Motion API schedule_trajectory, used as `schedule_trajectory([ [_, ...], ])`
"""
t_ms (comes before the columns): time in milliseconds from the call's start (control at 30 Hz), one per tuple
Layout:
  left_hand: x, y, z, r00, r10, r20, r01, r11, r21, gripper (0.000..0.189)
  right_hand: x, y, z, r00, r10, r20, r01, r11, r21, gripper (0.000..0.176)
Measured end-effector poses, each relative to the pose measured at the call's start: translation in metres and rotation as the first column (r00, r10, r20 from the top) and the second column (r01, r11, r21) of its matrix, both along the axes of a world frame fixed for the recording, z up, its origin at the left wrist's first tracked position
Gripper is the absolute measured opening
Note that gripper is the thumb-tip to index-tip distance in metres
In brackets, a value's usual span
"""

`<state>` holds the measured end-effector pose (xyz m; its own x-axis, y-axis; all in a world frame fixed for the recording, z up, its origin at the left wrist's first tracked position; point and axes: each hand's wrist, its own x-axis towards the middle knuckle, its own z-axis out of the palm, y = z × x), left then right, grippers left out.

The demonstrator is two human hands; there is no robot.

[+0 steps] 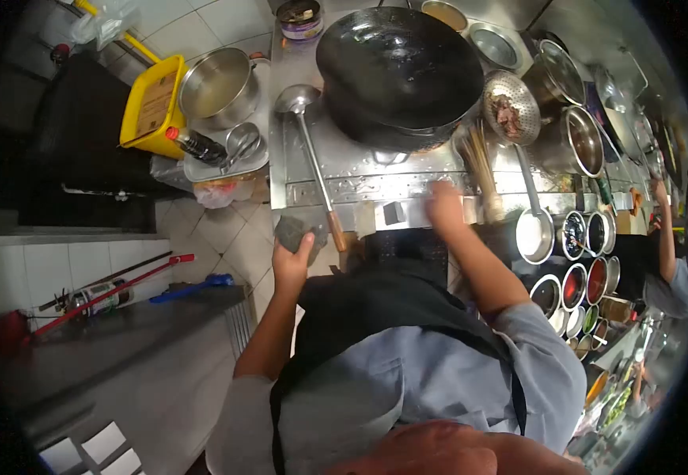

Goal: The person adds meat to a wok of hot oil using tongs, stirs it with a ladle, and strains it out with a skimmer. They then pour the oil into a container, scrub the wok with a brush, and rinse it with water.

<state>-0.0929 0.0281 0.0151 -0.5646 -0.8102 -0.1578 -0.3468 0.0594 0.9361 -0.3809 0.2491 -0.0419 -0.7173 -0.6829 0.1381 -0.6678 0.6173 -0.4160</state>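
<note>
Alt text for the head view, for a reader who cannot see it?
Seen from above, a person in a blue shirt and black apron faces a stove bearing a black wok, left hand gripping a dark grey wad, right hand at the stove's front edge. A ladle lies left of the wok; seasoning bowls stand right.

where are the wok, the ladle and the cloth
wok (399,67), head view, inside of the dark bowl
ladle (316,162), head view, middle of the metal handle
cloth (290,228), head view, grey upper part
</note>
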Motion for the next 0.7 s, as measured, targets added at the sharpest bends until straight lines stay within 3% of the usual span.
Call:
schedule_trajectory([
  [33, 0.013, 0.003, 0.004, 0.999, 0.005, -0.051, -0.003, 0.999, 0.04, 0.036, 0.04, -0.045, 0.026, 0.983, 0.082, 0.164, -0.104, 0.986, 0.129, 0.026],
  [67, 0.023, 0.007, 0.005, 0.994, 0.1, -0.033, -0.096, 0.988, 0.118, 0.037, 0.061, -0.092, 0.033, 0.906, 0.091, 0.413, -0.256, 0.895, 0.365, 0.035],
  [133, 0.042, 0.013, 0.018, 0.99, 0.142, -0.007, -0.141, 0.985, 0.099, 0.037, 0.101, -0.151, 0.041, 0.812, 0.272, 0.517, -0.513, 0.754, 0.41, 0.037],
  [233, 0.067, 0.016, 0.024, 0.967, 0.243, 0.075, -0.247, 0.967, 0.063, 0.036, 0.129, -0.184, -0.02, 0.823, 0.163, 0.544, -0.424, 0.814, 0.397, 0.037],
  [300, 0.08, 0.018, 0.024, 0.949, 0.287, 0.133, -0.295, 0.954, 0.048, 0.036, 0.135, -0.187, -0.032, 0.829, -0.09, 0.552, -0.085, 0.955, 0.285, 0.038],
  [333, 0.082, 0.018, 0.024, 0.943, 0.313, 0.116, -0.315, 0.949, 0.002, 0.036, 0.129, -0.181, -0.024, 0.831, -0.111, 0.545, -0.064, 0.954, 0.292, 0.038],
  [367, 0.08, 0.019, 0.02, 0.941, 0.327, 0.089, -0.326, 0.945, -0.035, 0.036, 0.115, -0.17, -0.016, 0.832, -0.064, 0.551, -0.026, 0.988, 0.154, 0.033],
  [400, 0.081, 0.018, 0.012, 0.965, 0.261, 0.0, -0.261, 0.965, -0.037, 0.036, 0.101, -0.156, 0.001, 0.837, -0.021, 0.547, 0.016, 1.0, 0.014, 0.027],
  [433, 0.078, 0.019, 0.009, 0.974, 0.226, -0.016, -0.226, 0.974, -0.025, 0.036, 0.088, -0.136, 0.028, 0.846, -0.056, 0.531, 0.053, 0.998, 0.022, 0.027],
  [500, 0.063, 0.015, 0.007, 0.981, 0.195, 0.022, -0.196, 0.976, 0.092, 0.037, 0.063, -0.097, 0.084, 0.779, 0.113, 0.617, -0.096, 0.994, -0.061, 0.03],
  [533, 0.046, 0.02, 0.028, 0.961, 0.198, 0.191, -0.205, 0.978, 0.02, 0.039, 0.05, -0.081, 0.092, 0.787, 0.101, 0.609, -0.08, 0.995, -0.062, 0.03],
  [600, 0.026, 0.021, 0.032, 0.977, 0.145, 0.154, -0.157, 0.985, 0.069, 0.041, 0.028, -0.05, 0.105, 0.612, 0.188, 0.768, 0.041, 0.963, -0.268, 0.038],
  [633, 0.015, 0.021, 0.033, 0.987, 0.106, 0.116, -0.119, 0.986, 0.112, 0.043, 0.016, -0.036, 0.146, 0.487, 0.167, 0.858, 0.207, 0.932, -0.298, 0.041],
  [667, 0.004, 0.019, 0.035, 0.989, 0.095, 0.113, -0.108, 0.988, 0.113, 0.043, -0.003, -0.027, 0.144, 0.469, 0.212, 0.857, 0.317, 0.865, -0.388, 0.043],
  [700, -0.006, 0.017, 0.038, 0.99, 0.045, 0.137, -0.067, 0.985, 0.157, 0.043, -0.028, -0.019, 0.157, 0.566, 0.055, 0.822, 0.376, 0.871, -0.316, 0.036],
])
